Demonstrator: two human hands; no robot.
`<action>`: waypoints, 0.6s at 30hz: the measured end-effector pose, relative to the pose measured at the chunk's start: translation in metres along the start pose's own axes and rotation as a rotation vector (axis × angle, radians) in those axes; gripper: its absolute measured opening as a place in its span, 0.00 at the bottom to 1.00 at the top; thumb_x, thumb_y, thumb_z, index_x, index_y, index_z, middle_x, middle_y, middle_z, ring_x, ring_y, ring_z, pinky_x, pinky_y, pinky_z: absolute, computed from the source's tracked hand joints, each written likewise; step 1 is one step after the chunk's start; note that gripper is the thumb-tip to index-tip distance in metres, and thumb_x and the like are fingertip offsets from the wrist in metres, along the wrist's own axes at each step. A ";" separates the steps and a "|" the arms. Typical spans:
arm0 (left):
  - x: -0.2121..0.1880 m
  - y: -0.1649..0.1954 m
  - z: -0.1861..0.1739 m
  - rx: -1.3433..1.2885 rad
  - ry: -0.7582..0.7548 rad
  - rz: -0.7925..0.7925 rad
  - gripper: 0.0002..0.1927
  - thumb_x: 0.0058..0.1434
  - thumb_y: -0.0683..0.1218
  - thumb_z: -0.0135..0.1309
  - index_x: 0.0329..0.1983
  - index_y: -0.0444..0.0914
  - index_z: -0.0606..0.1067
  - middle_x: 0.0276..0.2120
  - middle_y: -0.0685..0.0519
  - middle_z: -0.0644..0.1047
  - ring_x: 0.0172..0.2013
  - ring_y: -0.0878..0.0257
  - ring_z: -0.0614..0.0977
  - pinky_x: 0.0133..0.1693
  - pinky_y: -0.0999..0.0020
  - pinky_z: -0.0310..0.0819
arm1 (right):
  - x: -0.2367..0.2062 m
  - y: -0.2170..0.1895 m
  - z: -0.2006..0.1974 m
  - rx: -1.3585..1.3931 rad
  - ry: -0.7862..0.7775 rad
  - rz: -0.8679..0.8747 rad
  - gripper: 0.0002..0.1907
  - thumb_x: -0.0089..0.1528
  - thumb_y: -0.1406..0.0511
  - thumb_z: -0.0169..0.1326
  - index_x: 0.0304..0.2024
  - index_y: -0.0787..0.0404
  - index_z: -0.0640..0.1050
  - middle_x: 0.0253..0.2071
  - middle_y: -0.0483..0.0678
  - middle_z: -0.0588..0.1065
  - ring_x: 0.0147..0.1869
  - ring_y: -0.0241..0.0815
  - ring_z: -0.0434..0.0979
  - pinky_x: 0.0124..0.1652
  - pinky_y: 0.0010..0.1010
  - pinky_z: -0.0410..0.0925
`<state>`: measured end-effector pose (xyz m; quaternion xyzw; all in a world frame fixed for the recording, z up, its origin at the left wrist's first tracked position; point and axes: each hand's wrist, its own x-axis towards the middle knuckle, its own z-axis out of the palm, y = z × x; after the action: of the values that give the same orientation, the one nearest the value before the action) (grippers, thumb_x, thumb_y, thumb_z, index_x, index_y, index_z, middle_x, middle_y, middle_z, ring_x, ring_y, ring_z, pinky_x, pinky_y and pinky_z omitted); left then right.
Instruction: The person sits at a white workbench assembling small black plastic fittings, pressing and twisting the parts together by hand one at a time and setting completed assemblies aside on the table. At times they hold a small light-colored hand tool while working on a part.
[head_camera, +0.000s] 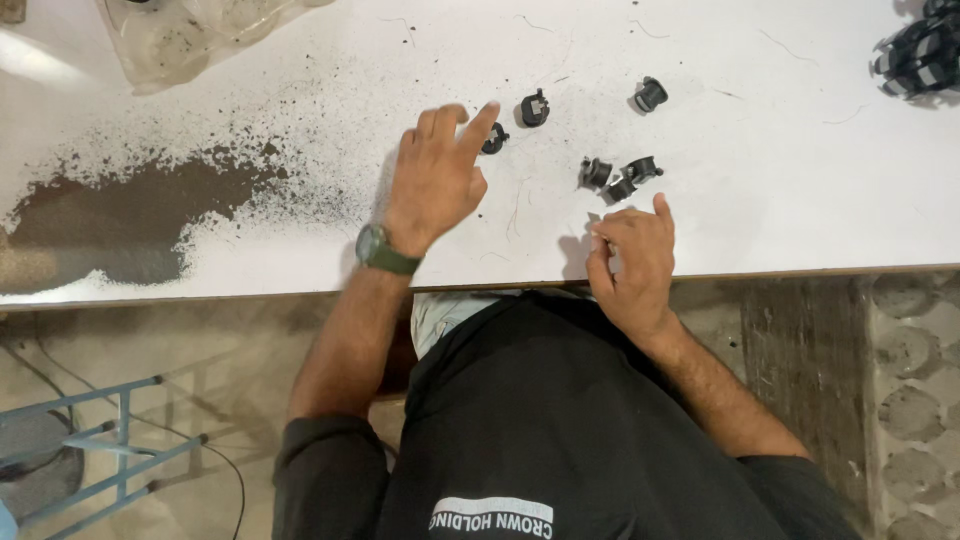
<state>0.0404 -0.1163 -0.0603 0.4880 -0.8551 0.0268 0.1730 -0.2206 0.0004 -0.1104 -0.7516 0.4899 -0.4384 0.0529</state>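
My left hand (435, 180), a dark green watch on its wrist, lies flat on the white table (780, 200) with fingers spread. Its index fingertip touches a small black plastic part (495, 140). My right hand (632, 262) rests at the table's near edge with fingers curled inward; whether it holds anything is hidden. Just beyond its index finger lie two black parts close together (632, 176) and a third (595, 172). Further out are two more black parts, one (535, 108) near my left fingers and one (650, 95) to the right.
A cluster of black parts (920, 52) sits at the far right corner. A clear plastic bag (180, 40) lies at the far left. Dark powder (130, 215) is spread over the table's left side. A blue metal frame (110, 450) stands on the floor below.
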 end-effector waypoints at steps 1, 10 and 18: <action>0.009 -0.005 0.000 0.043 0.021 0.061 0.34 0.51 0.38 0.55 0.65 0.42 0.73 0.50 0.46 0.73 0.47 0.56 0.75 0.43 0.61 0.71 | -0.001 -0.004 0.001 -0.005 -0.033 -0.015 0.12 0.58 0.76 0.57 0.44 0.63 0.77 0.45 0.52 0.73 0.57 0.51 0.74 0.76 0.57 0.50; -0.018 0.056 0.004 -0.499 -0.184 -0.234 0.19 0.59 0.52 0.65 0.51 0.41 0.77 0.45 0.49 0.81 0.51 0.54 0.78 0.58 0.50 0.66 | -0.002 -0.019 -0.006 -0.067 -0.156 0.012 0.16 0.56 0.66 0.64 0.47 0.58 0.81 0.42 0.49 0.71 0.61 0.52 0.69 0.73 0.64 0.44; -0.083 0.100 0.012 -0.390 0.085 -0.258 0.27 0.53 0.56 0.70 0.51 0.39 0.77 0.65 0.42 0.70 0.70 0.44 0.62 0.69 0.39 0.46 | 0.007 -0.028 0.006 -0.110 -0.202 -0.011 0.21 0.55 0.60 0.68 0.49 0.58 0.82 0.45 0.48 0.72 0.62 0.52 0.69 0.73 0.66 0.41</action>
<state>-0.0089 0.0023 -0.0856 0.5491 -0.7666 -0.1407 0.3017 -0.1963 0.0075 -0.0959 -0.7965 0.5012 -0.3332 0.0584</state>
